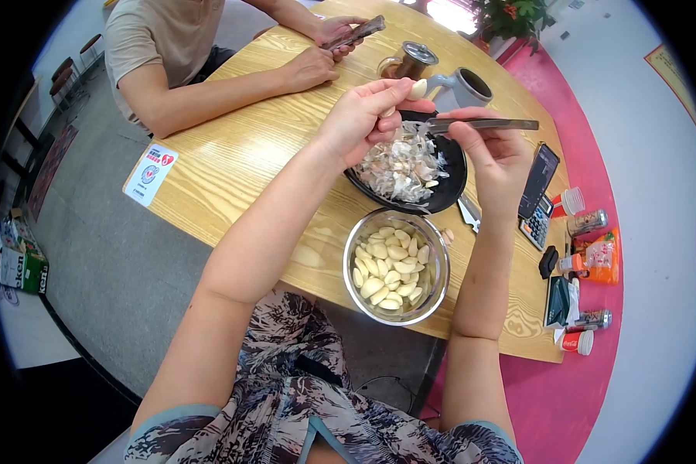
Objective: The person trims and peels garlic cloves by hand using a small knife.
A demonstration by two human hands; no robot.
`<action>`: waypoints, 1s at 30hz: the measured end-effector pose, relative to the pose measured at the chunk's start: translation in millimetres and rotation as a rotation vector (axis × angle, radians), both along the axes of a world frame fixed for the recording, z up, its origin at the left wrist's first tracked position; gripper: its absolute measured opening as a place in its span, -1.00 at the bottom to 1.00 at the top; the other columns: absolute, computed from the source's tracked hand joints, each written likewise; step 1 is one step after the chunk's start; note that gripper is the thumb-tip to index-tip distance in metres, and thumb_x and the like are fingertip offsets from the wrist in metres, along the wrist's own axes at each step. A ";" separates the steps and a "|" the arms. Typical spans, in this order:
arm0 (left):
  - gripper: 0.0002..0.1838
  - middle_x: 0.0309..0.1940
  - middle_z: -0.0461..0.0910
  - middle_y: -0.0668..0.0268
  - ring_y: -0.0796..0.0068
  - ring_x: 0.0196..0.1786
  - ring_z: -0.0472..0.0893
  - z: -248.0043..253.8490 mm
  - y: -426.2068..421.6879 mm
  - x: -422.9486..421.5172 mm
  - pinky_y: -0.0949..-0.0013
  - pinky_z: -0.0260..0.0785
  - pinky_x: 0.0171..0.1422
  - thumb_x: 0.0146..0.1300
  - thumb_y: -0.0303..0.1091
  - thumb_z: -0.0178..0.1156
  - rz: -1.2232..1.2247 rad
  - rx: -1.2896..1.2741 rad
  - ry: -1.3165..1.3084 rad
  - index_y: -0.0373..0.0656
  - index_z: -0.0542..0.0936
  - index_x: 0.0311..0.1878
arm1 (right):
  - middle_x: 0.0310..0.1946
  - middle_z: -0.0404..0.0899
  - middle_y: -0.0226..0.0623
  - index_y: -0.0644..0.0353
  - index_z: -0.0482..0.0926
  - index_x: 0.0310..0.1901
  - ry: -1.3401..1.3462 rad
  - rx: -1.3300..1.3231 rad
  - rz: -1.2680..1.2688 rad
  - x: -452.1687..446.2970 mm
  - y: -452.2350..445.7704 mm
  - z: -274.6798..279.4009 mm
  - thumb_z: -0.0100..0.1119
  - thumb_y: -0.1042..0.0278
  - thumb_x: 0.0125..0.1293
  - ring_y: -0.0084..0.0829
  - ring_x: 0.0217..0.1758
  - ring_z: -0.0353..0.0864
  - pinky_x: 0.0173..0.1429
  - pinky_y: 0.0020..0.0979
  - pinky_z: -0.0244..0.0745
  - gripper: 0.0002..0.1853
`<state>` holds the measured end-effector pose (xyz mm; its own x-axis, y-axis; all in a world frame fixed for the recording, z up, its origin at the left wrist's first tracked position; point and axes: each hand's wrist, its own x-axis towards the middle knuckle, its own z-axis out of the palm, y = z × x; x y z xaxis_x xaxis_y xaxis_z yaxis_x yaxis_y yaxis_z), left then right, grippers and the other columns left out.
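Observation:
My left hand [367,116] is closed, pinching a pale garlic clove [417,89] between thumb and fingertips above a black bowl [458,182]. Garlic skins [398,166] fill much of that bowl, with a few cloves among them. Held level in my right hand [496,147] is a slim, dark knife [510,124], its narrow end toward the left hand; the fingers hide part of it. Nearer to me, a steel bowl [348,274] contains many peeled garlic cloves [387,267]. A shiny metal blade [469,213] lies beside the black bowl, partly behind my right wrist.
Across the wooden table [232,166], another person's hands [340,35] hold a phone. Beyond the black bowl stand a lidded glass pot [417,58] and a grey mug [464,89]. A phone [539,178], calculator [535,228], paper cup [576,342] and orange packet [602,259] line the right side.

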<state>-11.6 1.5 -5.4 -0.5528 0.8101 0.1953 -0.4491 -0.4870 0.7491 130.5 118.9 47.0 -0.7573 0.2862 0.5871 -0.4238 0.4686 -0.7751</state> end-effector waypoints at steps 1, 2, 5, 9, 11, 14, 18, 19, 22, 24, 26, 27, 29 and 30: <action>-0.66 -0.12 0.65 0.19 0.85 -0.61 0.14 -0.9 0.2 -0.6 0.72 -0.06 -0.61 0.43 -0.17 0.06 -0.015 0.003 0.001 -0.25 0.53 0.05 | -0.27 0.67 -0.29 0.37 0.60 -0.15 -0.062 -0.007 -0.036 -0.5 2.1 1.2 0.25 0.62 0.21 -0.56 -0.25 0.64 -0.08 -0.55 0.52 -0.83; -0.66 -0.10 0.65 0.18 0.85 -0.61 0.14 -1.7 0.4 -1.2 0.73 -0.06 -0.61 0.43 -0.17 0.05 -0.030 0.006 0.001 -0.25 0.52 0.07 | -0.27 0.67 -0.29 0.36 0.60 -0.14 -0.123 -0.013 -0.072 -1.3 4.6 2.4 0.25 0.60 0.22 -0.55 -0.25 0.64 -0.07 -0.54 0.52 -0.83; -0.66 -0.11 0.65 0.19 0.85 -0.61 0.15 -2.6 1.7 -2.2 0.73 -0.05 -0.61 0.44 -0.17 0.05 -0.035 -0.027 0.032 -0.24 0.53 0.06 | -0.28 0.68 -0.29 0.33 0.60 -0.13 -0.191 0.092 -0.231 -6.3 8.5 -6.1 0.26 0.55 0.22 -0.54 -0.25 0.65 -0.05 -0.50 0.53 -0.82; -0.66 -0.12 0.65 0.21 0.86 -0.61 0.16 -1.7 1.4 0.2 0.74 -0.04 -0.60 0.43 -0.17 0.07 -0.021 -0.038 0.050 -0.24 0.53 0.05 | -0.25 0.67 -0.26 0.35 0.61 -0.15 0.099 0.082 -0.216 -11.1 -1.8 -6.6 0.27 0.60 0.20 -0.52 -0.20 0.66 -0.03 -0.50 0.53 -0.83; -0.68 -0.15 0.66 0.22 0.87 -0.60 0.17 -1.9 1.7 1.3 0.75 -0.03 -0.59 0.41 -0.19 0.09 -0.033 -0.041 0.103 -0.24 0.54 0.04 | -0.23 0.67 -0.26 0.37 0.61 -0.15 0.202 0.140 -0.199 -11.5 -1.9 -7.5 0.27 0.62 0.20 -0.51 -0.18 0.66 -0.02 -0.49 0.53 -0.83; -0.71 -0.17 0.66 0.21 0.88 -0.60 0.18 -2.4 2.6 3.6 0.76 -0.02 -0.58 0.40 -0.22 0.11 -0.052 -0.017 0.134 -0.24 0.55 0.01 | -0.22 0.67 -0.25 0.38 0.60 -0.15 0.220 0.167 -0.205 -11.3 -2.2 -7.5 0.26 0.65 0.20 -0.51 -0.16 0.65 -0.01 -0.49 0.54 -0.83; -0.76 -0.22 0.68 0.21 0.87 -0.60 0.21 -0.4 1.4 5.6 0.74 0.02 -0.59 0.33 -0.26 0.21 -0.048 0.011 0.135 -0.22 0.56 -0.08 | -0.24 0.67 -0.27 0.39 0.61 -0.17 0.211 0.143 -0.193 -10.7 -1.5 -8.2 0.25 0.65 0.20 -0.52 -0.18 0.65 -0.02 -0.51 0.53 -0.85; -0.76 -0.23 0.68 0.22 0.86 -0.60 0.22 0.1 0.7 6.1 0.74 0.03 -0.59 0.33 -0.26 0.22 -0.042 0.003 0.144 -0.23 0.56 -0.07 | -0.25 0.67 -0.27 0.39 0.61 -0.18 0.192 0.148 -0.189 -10.0 -1.4 -8.0 0.25 0.65 0.20 -0.52 -0.19 0.65 -0.02 -0.52 0.53 -0.86; -0.75 -0.24 0.68 0.23 0.86 -0.60 0.23 -2.4 2.1 5.7 0.74 0.04 -0.58 0.33 -0.26 0.22 -0.036 0.003 0.142 -0.23 0.56 -0.07 | -0.27 0.67 -0.28 0.39 0.61 -0.20 0.152 0.125 -0.186 -8.0 -2.5 -6.5 0.24 0.64 0.21 -0.53 -0.20 0.65 -0.04 -0.53 0.53 -0.88; -0.75 -0.24 0.68 0.23 0.86 -0.60 0.23 -3.8 3.2 4.6 0.73 0.04 -0.58 0.33 -0.26 0.22 -0.035 0.011 0.130 -0.22 0.56 -0.07 | -0.26 0.67 -0.28 0.39 0.61 -0.21 0.120 0.101 -0.160 -6.4 -3.8 -6.0 0.24 0.64 0.21 -0.54 -0.20 0.65 -0.04 -0.53 0.53 -0.88; -0.71 -0.31 0.62 0.37 0.85 -0.59 0.19 -4.1 3.1 3.8 0.72 -0.01 -0.56 0.39 -0.22 0.14 -0.020 -0.033 0.099 -0.23 0.56 0.02 | -0.26 0.67 -0.29 0.39 0.61 -0.21 0.090 0.077 -0.134 -3.3 -5.2 -3.4 0.24 0.64 0.21 -0.54 -0.20 0.64 -0.04 -0.52 0.53 -0.88; -0.71 -0.31 0.62 0.37 0.85 -0.59 0.19 -2.7 2.2 4.0 0.72 -0.01 -0.56 0.39 -0.22 0.14 -0.019 -0.033 0.099 -0.23 0.56 0.02 | -0.26 0.67 -0.28 0.39 0.61 -0.21 0.032 0.049 -0.060 -0.4 -4.9 0.2 0.25 0.64 0.21 -0.54 -0.19 0.64 -0.04 -0.52 0.53 -0.88; -0.69 -0.35 0.59 0.40 0.84 -0.60 0.19 0.8 -0.2 4.6 0.71 -0.01 -0.56 0.39 -0.20 0.14 -0.016 -0.014 0.061 -0.23 0.57 0.03 | -0.25 0.67 -0.28 0.39 0.61 -0.20 -0.027 0.021 0.017 0.0 -4.9 1.4 0.25 0.64 0.21 -0.55 -0.19 0.64 -0.04 -0.52 0.53 -0.88; -0.69 -0.35 0.59 0.40 0.84 -0.60 0.19 0.1 0.2 4.4 0.71 -0.01 -0.56 0.39 -0.20 0.14 -0.015 -0.014 0.061 -0.23 0.57 0.03 | -0.25 0.67 -0.27 0.39 0.61 -0.20 -0.009 0.005 -0.029 -1.1 -4.7 0.1 0.25 0.64 0.21 -0.54 -0.19 0.64 -0.04 -0.52 0.53 -0.87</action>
<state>-7.2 1.7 -5.2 -0.5281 0.8209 0.2173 -0.4091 -0.4702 0.7820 129.4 114.2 47.1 -0.7542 0.3053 0.5814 -0.4029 0.4841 -0.7768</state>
